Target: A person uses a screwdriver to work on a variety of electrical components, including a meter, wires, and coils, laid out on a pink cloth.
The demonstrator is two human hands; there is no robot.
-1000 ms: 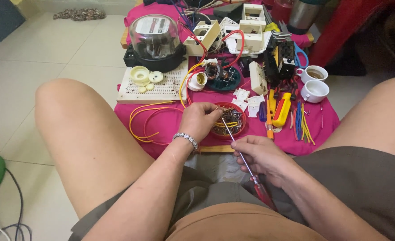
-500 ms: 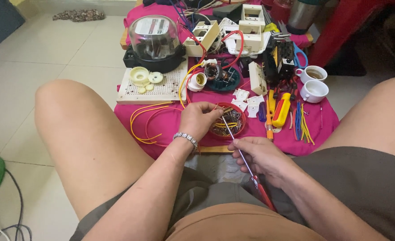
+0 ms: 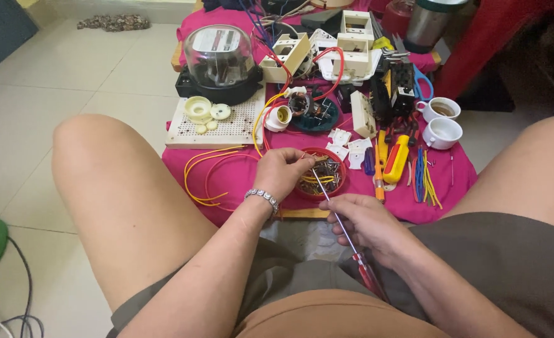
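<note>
Head view: a seated person's two bare hands meet over a low bench draped in pink cloth [image 3: 239,178]
Left fingers: curled narrow, tips dipped into the small round red bowl of screws and metal bits [image 3: 322,181] — whether they pinch a piece, I cannot tell
Left hand [image 3: 281,172]: rests on the bowl's near-left rim, a beaded silver bracelet [image 3: 263,197] at the wrist
Right fingers: wrapped around the thin steel shaft of a red-handled screwdriver [image 3: 345,235]
Right hand [image 3: 367,225]: just in front of the bench edge, above the lap
Screwdriver: tilted — tip up at the bowl beside the left fingertips, red handle down towards the body
Left of bowl: loops of yellow and red wire [image 3: 211,178] on the cloth
Right of bowl: yellow-handled tools [image 3: 394,159], then a bundle of short coloured wire pieces [image 3: 424,181]
Farther back: white perforated board [image 3: 217,125], glass-domed electric meter [image 3: 219,62], white switch boxes [image 3: 352,47], two white cups [image 3: 441,122]
</note>
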